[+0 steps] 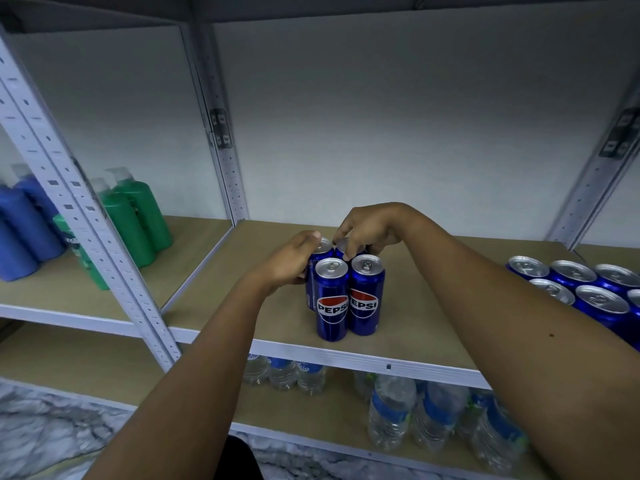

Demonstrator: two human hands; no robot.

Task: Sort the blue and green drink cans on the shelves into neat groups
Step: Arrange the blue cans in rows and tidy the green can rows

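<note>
Both grips, left hand (291, 261) and right hand (369, 230), pinching upright rear blue cans (331, 299), tabs skyward.

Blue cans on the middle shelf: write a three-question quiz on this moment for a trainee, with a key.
1. True or false: the four blue cans in the centre stand upright in a tight block.
2. Which hand touches the back-left can of that block? A) left hand B) right hand C) neither
3. Fill in: the shelf below holds clear water ____.

Key:
1. True; two in front, two behind, touching.
2. A; its grip is on that can's side, while the right hand's fingers rest on the back-right can.
3. bottles.
</note>
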